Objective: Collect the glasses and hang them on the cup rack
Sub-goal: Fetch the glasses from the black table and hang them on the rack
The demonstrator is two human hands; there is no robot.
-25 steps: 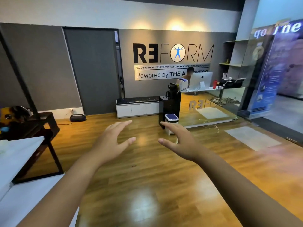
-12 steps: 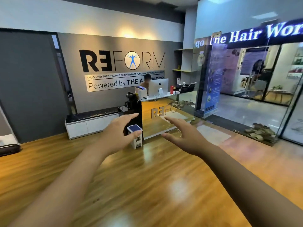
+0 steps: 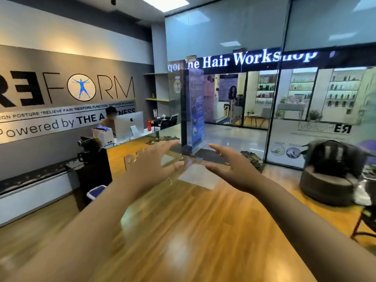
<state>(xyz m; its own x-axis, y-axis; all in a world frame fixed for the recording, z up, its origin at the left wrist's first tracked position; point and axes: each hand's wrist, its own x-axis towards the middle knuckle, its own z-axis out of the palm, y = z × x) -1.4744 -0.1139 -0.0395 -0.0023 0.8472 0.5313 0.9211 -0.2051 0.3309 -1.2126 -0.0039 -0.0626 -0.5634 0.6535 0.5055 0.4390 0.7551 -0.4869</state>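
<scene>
Swinging rightward since the earlier frames, with the white table and black stand gone off the left edge and the glass shopfront [image 3: 264,94] now filling the right half; left hand [image 3: 150,169] and right hand [image 3: 230,165] hovering side by side over the wooden floor [image 3: 183,231], well apart from everything; each grip spread wide, fingers splayed, holding nothing.

Searching, by the look of it, not yet collecting; no glasses and no cup rack showing anywhere here, so presumably lying outside the view. Doing this step well probably meaning: slowing the turn so the picture sharpens; scanning any counter or shelf for clear glassware, easily lost against glass walls and reflections; keeping both hands free and low until a glass is actually found; approaching on foot before reaching.

Smearing badly toward the edges from motion; blurring the dark rounded seat [image 3: 329,180] at right and the black thing on top of it, possibly a bag; cutting off something white and a thin-legged stand at the far right edge; hiding most of the reception counter [image 3: 130,151] behind the left hand; leaving the small things beside the monitor [image 3: 129,125] too tiny to name, apart from one red cylinder; leaving a seated person behind the monitor mostly covered.
</scene>
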